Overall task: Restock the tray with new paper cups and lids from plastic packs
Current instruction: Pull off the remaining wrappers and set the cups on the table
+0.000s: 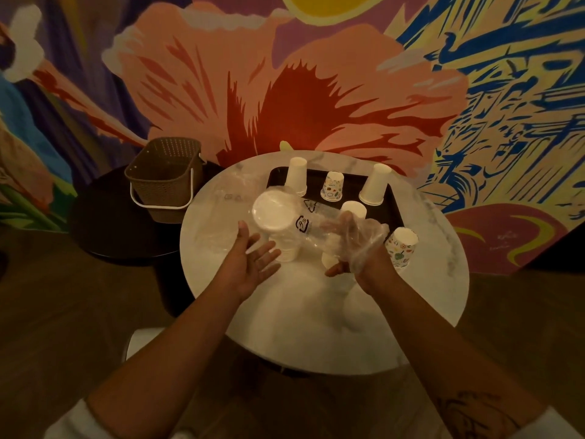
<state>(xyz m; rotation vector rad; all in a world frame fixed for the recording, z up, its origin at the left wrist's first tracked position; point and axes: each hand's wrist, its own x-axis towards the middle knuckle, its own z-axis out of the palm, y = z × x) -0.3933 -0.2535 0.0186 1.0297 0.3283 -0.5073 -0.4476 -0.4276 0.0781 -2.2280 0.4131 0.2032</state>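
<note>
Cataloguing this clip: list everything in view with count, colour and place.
table: 1, white marble, centre
tray: 1, black, table's far side
plain cup stacks: 3, white, upturned on tray
patterned cups: 2 lots, printed, one on tray, other on table right of it
lid pack: 1, clear with white lids, held over table
near cups: 1 stack, white, on table under pack
loose plastic: 1, clear, table's left
basket: 1, brown, on side table
side table: 1, dark, left
mural: 1, multicoloured, behind
left hand: open, beside pack
right hand: under plastic, holding pack
</note>
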